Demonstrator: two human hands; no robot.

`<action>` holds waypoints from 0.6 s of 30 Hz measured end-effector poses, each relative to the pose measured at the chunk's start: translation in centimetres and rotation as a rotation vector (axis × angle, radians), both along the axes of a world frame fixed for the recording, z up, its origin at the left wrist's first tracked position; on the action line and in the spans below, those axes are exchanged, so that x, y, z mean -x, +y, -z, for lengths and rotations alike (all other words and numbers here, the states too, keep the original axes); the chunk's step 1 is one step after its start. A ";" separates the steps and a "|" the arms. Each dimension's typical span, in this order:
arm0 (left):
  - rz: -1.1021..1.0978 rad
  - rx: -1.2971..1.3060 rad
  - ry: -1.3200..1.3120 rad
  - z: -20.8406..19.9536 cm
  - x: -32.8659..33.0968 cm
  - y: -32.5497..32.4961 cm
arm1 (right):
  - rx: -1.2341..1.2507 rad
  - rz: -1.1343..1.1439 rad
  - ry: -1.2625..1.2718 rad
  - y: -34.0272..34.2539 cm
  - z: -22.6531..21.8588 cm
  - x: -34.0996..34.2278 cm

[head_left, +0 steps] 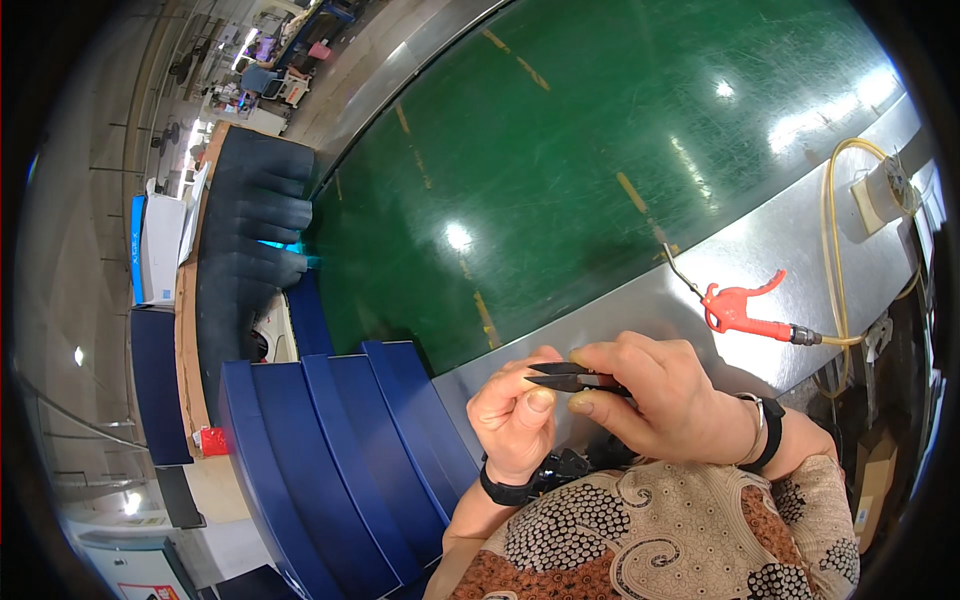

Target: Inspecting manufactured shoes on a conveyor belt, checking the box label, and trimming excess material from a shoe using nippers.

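Just above my lap, at the bench's near edge, my right hand (650, 392) pinches a small black two-bladed tool (562, 376) between thumb and fingers. Its two pointed blades stand slightly apart and face left; they look like thread snips or tweezers, but the exact kind cannot be made out. My left hand (515, 418) is closed at the blade tips, its thumb up against the curled fingers. Anything pinched there is too small or hidden to name. Both wrists wear dark bands.
A green conveyor belt (560, 180) with metal edging (735, 270) lies beyond my hands. On the edging rests a red air blow gun (740, 310) with a yellow hose (832, 220). Blue boxes (330, 440) stand at left, near a dark strip curtain (265, 205).
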State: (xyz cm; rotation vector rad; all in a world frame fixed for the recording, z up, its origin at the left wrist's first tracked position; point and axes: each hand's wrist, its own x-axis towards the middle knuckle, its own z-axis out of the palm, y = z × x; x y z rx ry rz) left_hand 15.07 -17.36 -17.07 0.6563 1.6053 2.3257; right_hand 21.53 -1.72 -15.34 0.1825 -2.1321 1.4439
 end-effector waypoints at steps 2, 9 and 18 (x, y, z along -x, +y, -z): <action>0.023 -0.008 -0.001 0.0 0.1 0.0 | 0.035 -0.025 0.015 0.0 0.2 0.1; 0.054 -0.037 -0.031 0.1 0.1 0.3 | 0.053 -0.012 0.018 -0.1 0.7 0.3; 0.203 -0.224 -0.216 0.3 0.5 0.4 | 0.212 0.054 -0.106 -0.1 1.1 -0.2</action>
